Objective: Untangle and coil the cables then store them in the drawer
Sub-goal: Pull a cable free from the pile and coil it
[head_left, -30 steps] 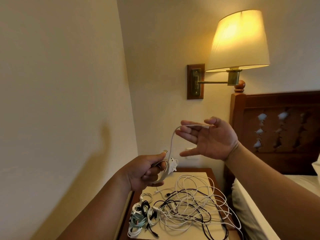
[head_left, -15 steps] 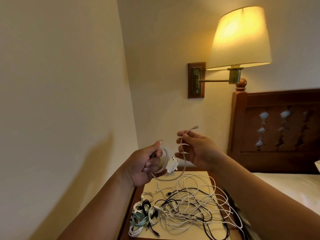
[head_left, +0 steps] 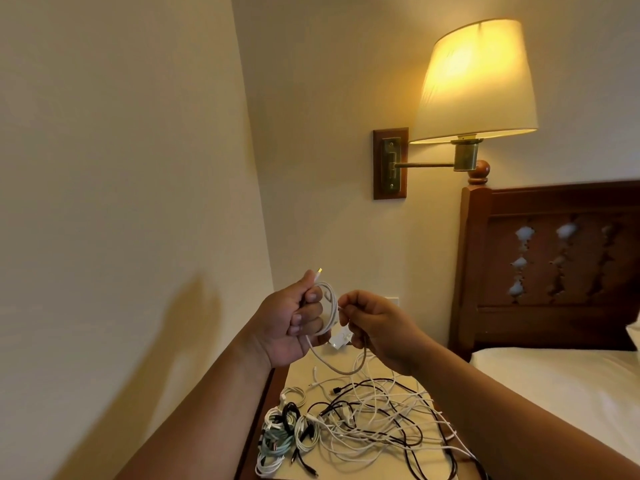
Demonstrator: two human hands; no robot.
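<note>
Nearest, on the left of the nightstand (head_left: pixel 298 374), there's a little heap of finished coils (head_left: pixel 282 439) (white, black, 1 greenish), so part of the job looks done. Just right of them and a bit farther sits the loose tangle (head_left: pixel 381 419) of white and black leads, all crossing each other. That's most of what's left, I'd say.

Above its far end both hands are up in the air on 1 white cable (head_left: pixel 331 304). The left hand (head_left: pixel 294 323) has its fingers curled round a few loops of it, with the plug tip (head_left: pixel 319 271) poking up past the thumb. The right hand (head_left: pixel 377 323), just beside it, pinches the same cable's free run, which sags in a slack loop below. A small white block (head_left: pixel 341 340) hangs under them; can't tell what it belongs to.

The drawer isn't in view, so no idea if anything's stored yet.

Far back there's a lit wall lamp (head_left: pixel 478 81), with a wooden headboard (head_left: pixel 554 265) on the right.
</note>
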